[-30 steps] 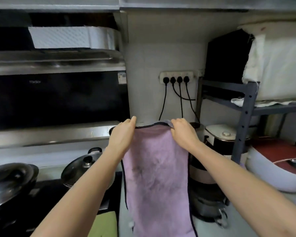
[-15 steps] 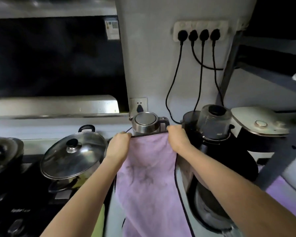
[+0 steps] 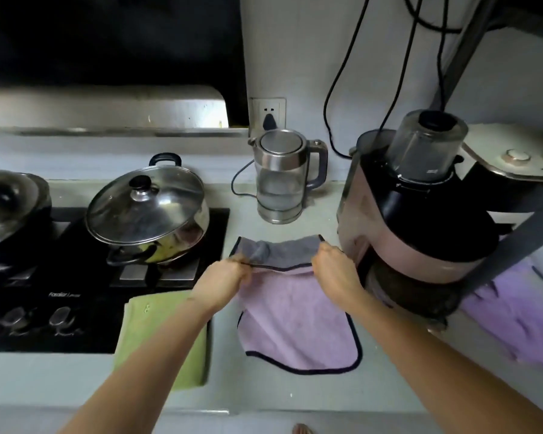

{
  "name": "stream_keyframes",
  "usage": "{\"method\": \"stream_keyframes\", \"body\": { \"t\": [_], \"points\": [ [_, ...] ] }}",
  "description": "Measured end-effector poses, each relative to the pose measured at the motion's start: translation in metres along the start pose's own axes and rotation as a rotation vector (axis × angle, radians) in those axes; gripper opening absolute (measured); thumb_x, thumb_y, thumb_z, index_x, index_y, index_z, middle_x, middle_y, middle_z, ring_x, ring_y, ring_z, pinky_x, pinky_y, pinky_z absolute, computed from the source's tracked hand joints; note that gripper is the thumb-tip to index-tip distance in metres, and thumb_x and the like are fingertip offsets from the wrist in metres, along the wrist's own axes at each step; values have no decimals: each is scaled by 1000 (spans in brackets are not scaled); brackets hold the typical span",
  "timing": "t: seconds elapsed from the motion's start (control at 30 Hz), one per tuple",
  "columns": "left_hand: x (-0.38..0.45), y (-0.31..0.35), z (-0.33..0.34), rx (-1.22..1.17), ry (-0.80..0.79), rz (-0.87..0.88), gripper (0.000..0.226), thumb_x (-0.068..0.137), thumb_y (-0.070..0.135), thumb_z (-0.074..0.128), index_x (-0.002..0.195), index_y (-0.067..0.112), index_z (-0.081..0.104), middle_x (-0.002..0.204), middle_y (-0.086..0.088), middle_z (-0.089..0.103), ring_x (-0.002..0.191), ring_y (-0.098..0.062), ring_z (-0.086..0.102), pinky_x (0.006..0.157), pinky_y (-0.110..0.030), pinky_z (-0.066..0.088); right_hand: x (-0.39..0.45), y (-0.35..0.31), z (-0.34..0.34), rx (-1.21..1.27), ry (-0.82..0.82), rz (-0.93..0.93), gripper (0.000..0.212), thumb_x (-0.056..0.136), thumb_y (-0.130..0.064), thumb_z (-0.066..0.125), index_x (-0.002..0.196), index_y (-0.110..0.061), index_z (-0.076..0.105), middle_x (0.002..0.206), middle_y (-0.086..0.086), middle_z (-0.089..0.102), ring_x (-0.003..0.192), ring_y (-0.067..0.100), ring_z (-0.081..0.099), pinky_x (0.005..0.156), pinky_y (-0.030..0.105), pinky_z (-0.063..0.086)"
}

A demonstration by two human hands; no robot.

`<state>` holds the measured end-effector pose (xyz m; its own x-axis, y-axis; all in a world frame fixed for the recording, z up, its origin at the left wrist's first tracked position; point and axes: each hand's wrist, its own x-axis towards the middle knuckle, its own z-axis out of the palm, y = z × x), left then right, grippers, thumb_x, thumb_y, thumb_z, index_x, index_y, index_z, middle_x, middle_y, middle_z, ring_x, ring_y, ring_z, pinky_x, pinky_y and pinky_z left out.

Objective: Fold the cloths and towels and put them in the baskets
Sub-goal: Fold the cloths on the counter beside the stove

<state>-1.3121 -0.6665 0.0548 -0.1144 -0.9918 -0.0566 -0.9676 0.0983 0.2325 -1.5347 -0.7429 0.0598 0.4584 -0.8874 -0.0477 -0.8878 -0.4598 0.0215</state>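
Cloth, pink (image 3: 295, 321), dark-edged, grey-backed: lies on counter (image 3: 389, 386) between hob and blender, far edge turned over. Left hand (image 3: 224, 278) and right hand (image 3: 334, 266) each pinch that edge at a corner. Handling, judged: light, limp, plush, non-slip; take by corners or hem. Green cloth (image 3: 157, 339) folded alongside. No baskets in view.

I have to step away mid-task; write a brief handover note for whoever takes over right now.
Left hand and right hand each pinch the top edge of the pink cloth, which lies on the counter, its grey underside turned up along the far edge. Green cloth lies left of it, a purple cloth right. No basket in view. Left: finish this fold, fold the others, basket all.
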Motion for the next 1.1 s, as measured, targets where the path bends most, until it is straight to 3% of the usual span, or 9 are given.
{"method": "stream_keyframes", "body": {
  "t": [0.13, 0.23, 0.4, 0.57, 0.67, 0.73, 0.87, 0.97, 1.1],
  "points": [
    [-43, -8, 42, -85, -140, 70, 36, 83, 26, 33, 86, 13, 66, 99, -6, 56, 85, -30, 62, 70, -37, 50, -44, 5, 38, 63, -157, -127, 29, 87, 7, 42, 101, -5, 64, 115, 11, 54, 105, 27, 56, 80, 31, 44],
    [-71, -5, 59, -7, -253, 75, 29, 88, 33, 52, 105, 12, 62, 113, -6, 49, 100, -28, 57, 79, -36, 48, -72, 7, 59, 159, -249, -174, 28, 88, 1, 42, 107, -8, 62, 118, 8, 50, 107, 26, 55, 83, 30, 41],
    [-90, 13, 75, 60, -205, -4, 54, 83, 57, 59, 117, 15, 57, 132, -2, 37, 119, -22, 42, 94, -36, 45, -104, 4, 76, 155, -377, -206, 52, 83, -36, 64, 126, -11, 49, 125, 4, 39, 115, 22, 44, 89, 36, 44],
    [-89, 32, 96, 112, -137, -86, 34, 89, 29, 58, 113, 6, 57, 135, -9, 39, 120, -29, 44, 87, -38, 50, -127, 2, 89, -29, -316, -285, 49, 80, -24, 66, 123, -9, 48, 127, 6, 40, 117, 24, 45, 94, 35, 43],
    [-87, 33, 105, 82, -89, -118, 21, 76, 11, 66, 95, 1, 64, 119, -15, 53, 106, -36, 57, 70, -39, 56, -136, 3, 102, -96, -198, -314, 45, 52, -9, 79, 94, -11, 63, 102, 5, 55, 90, 22, 60, 72, 31, 53],
    [-85, 34, 107, 79, -81, -185, 24, 81, 5, 58, 104, 1, 62, 123, -14, 50, 113, -36, 52, 77, -40, 54, -136, 2, 104, -152, -132, -323, 43, 36, -3, 78, 76, -14, 65, 84, 3, 58, 71, 19, 61, 58, 28, 53],
    [-79, 26, 92, 139, -47, -228, 31, 89, -1, 43, 115, 8, 58, 121, -10, 53, 113, -31, 50, 82, -40, 51, -117, 11, 98, -162, -9, -316, 22, 43, 4, 73, 60, -9, 65, 74, 7, 60, 62, 23, 62, 46, 31, 52],
    [-68, 17, 59, 163, 81, -201, 25, 87, 3, 48, 106, 13, 61, 107, -6, 60, 101, -31, 58, 68, -39, 50, -92, 18, 67, -90, -49, -242, 28, 50, 6, 80, 73, -4, 69, 85, 10, 61, 76, 27, 65, 53, 29, 52],
    [-43, 9, 4, 151, 190, -152, 27, 87, 5, 49, 111, 15, 57, 107, -3, 53, 94, -28, 60, 63, -35, 45, -58, 25, 12, -71, 37, -109, 27, 84, 7, 49, 104, -5, 61, 110, 10, 57, 106, 27, 58, 75, 34, 46]
  ]
}}
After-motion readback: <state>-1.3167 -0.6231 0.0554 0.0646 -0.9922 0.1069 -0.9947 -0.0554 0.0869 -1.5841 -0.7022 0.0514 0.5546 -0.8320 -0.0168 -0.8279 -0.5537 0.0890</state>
